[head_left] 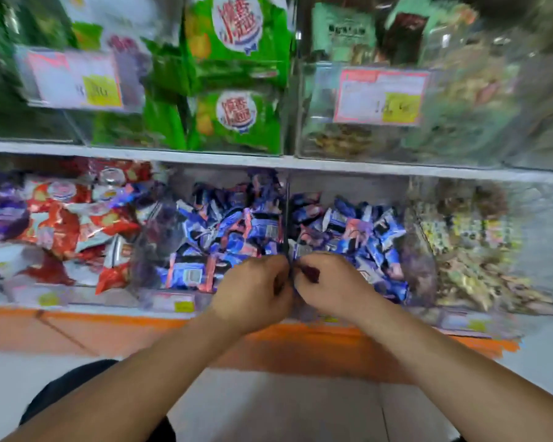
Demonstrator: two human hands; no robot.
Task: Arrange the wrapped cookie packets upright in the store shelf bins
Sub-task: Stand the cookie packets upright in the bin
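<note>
At frame centre, our left grip [256,291] and right grip [329,283] meet, fingers curled, touching the blue cookie packets [237,231]; we cannot tell what they clamp.

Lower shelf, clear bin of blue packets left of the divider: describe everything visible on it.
The clear bin looks like transparent plastic. It sits on the lower shelf, with red packets to its left and a dark vertical divider on its right. It is heaped with blue-and-pink wrapped packets, jumbled rather than upright. A yellow tag sits at its front edge. The left hand, fingers curled, is at its front right corner. What the hand grips is hidden.
</note>
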